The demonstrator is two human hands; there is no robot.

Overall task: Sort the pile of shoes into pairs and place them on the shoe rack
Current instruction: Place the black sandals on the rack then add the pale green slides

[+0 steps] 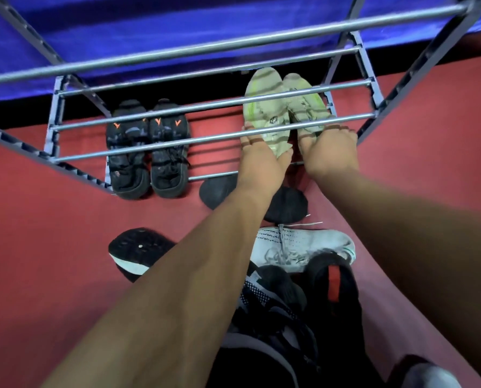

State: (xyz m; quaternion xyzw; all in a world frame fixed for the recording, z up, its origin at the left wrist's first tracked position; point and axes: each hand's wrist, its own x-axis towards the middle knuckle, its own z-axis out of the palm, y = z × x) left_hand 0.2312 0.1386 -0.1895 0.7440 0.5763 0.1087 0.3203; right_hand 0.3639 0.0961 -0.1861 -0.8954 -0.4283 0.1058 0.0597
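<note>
Both forearms run up from the near edge, over a pile (284,317) of mostly black shoes on the red floor (37,247). The left hand (261,158) is wrapped round the heel of the left green shoe (261,99), fingers down its outer side and thumb on the inner side. The right hand (330,149) is closed over the heel of the right green shoe (303,102), with its fingertips spread towards the right post of the rack (177,144). Exactly how tightly this hand curls is hard to tell, since a rod crosses it.

These two pale green shoes lie side by side, touching, at the right end of the rack's low tier, toes pointing away from the person and heels in the hands. A black pair (149,152) with orange marks sits on the same tier at the left end, well apart from them.

Rods of the upper tiers cross in front of both hands and both pairs. Just below the hands, two round black shoes (217,189) lie on the floor at the rack's front edge. Nearer in, a white shoe (303,245) lies on its side, a black shoe (138,250) lies sole up to the left, and another has a red tab (334,284). Blue cloth (149,37) hangs behind the rack.
</note>
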